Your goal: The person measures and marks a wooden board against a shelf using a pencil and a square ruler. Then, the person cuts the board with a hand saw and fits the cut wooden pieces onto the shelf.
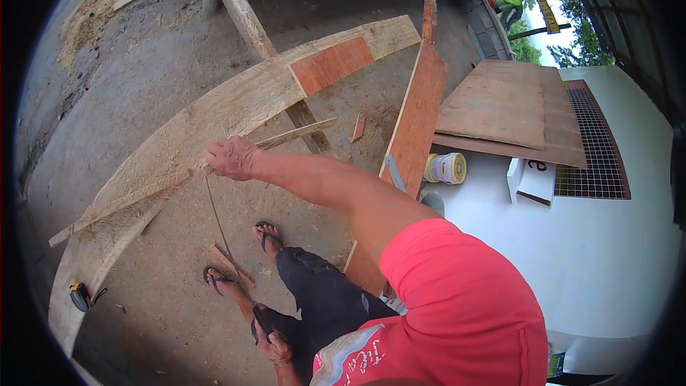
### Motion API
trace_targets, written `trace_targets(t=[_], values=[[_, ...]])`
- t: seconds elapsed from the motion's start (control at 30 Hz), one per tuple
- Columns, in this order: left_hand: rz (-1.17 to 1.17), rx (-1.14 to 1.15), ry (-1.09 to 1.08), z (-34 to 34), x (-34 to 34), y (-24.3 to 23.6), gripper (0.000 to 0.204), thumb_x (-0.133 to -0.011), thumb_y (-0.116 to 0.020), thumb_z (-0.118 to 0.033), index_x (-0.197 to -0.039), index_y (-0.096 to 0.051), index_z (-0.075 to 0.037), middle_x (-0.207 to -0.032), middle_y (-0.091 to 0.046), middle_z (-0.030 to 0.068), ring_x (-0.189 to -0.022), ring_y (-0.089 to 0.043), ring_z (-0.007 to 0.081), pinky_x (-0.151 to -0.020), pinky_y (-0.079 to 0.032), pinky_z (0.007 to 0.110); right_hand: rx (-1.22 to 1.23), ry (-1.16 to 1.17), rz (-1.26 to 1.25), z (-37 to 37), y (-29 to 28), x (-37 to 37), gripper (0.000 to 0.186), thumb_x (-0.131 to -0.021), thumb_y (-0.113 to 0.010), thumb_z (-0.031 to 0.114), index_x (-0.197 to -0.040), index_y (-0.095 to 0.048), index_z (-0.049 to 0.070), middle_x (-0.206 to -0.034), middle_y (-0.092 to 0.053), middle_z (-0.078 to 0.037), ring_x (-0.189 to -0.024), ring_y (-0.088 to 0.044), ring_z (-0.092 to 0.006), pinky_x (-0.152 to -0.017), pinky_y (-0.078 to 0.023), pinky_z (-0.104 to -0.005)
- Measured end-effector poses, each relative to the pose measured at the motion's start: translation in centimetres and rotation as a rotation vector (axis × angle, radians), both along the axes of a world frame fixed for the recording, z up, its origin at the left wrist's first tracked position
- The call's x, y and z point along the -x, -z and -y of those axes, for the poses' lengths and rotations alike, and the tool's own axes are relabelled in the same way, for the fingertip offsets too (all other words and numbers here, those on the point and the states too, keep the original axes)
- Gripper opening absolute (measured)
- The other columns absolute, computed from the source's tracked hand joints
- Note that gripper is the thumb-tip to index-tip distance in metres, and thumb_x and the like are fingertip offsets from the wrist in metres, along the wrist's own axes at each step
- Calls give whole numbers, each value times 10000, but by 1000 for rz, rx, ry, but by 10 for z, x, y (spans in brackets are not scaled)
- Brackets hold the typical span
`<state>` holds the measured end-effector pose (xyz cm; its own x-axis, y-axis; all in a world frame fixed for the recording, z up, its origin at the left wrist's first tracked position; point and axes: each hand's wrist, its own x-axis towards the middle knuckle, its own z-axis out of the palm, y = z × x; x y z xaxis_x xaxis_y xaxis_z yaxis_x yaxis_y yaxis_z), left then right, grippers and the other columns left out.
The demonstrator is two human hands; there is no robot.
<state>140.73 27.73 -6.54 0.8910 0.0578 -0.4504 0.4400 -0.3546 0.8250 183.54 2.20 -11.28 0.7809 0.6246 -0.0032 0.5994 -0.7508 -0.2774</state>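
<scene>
My right hand (229,157) reaches across from the right, its fingers gripping a thin wooden strip (121,205) that lies across a long, pale curved plank (182,136). My left hand (273,347) is low, near my left leg, closed on the black handle (261,323) of what looks like a handsaw. Its thin blade (229,236), seen almost edge-on, runs up to the wood just below my right hand. A small reddish board (329,64) sits on the far part of the curved plank. A tape measure (81,297) rests on the plank's near left part.
A long reddish board (414,114) stands beside me on the right, with a bucket (446,169), plywood sheets (500,104) and a white surface (607,257) beyond. A beam (239,3) runs under the curved plank. Offcuts (359,125) lie on the floor. A person in green (509,1) is in the distance.
</scene>
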Motion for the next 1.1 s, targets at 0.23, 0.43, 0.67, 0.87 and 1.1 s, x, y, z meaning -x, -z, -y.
trace_targets(t=[0.23,0.43,0.67,0.87,1.1], values=[[-48,-3,264,-34,-9,-34,658,-936,-471,-478,-1267,-543,87,-1105,-639,303,-989,-660,424,-833,-523,420,253,-39,142,101,-82,-15,108,-796,-590,178,-837,-542,90,-871,-543,-68,-843,-614,-259,-626,-530,-413],[-19,-46,386,-21,-43,-47,623,-916,-517,-451,-1251,-563,72,-949,-668,275,-811,-677,401,-739,-524,433,406,186,304,169,-67,-54,252,-813,-585,217,-1032,-544,98,-1046,-544,-65,-1005,-567,-255,-813,-489,-416],[170,-63,399,-18,-89,-70,624,-932,-490,-459,-1232,-567,83,-746,-605,202,-629,-609,317,-601,-462,387,466,555,-140,167,-36,-20,869,-848,-643,400,-1512,-173,94,-1537,-224,-139,-1365,-313,-360,-1147,-247,-466],[583,-235,616,3,-245,-91,574,-834,-618,-294,-1273,-539,66,-775,-566,186,-679,-558,330,-637,-434,410,132,652,-3,185,-37,39,777,-794,-707,276,-1437,-326,65,-1460,-318,-166,-1278,-403,-369,-1073,-337,-471],[1046,-478,965,133,-435,-71,633,-698,-794,-305,-1265,-600,-101,-829,-627,39,-773,-586,220,-774,-415,354,-128,781,-252,168,-19,243,557,-779,-691,192,-1274,-513,10,-1319,-456,-209,-1202,-461,-400,-1018,-397,-460]])
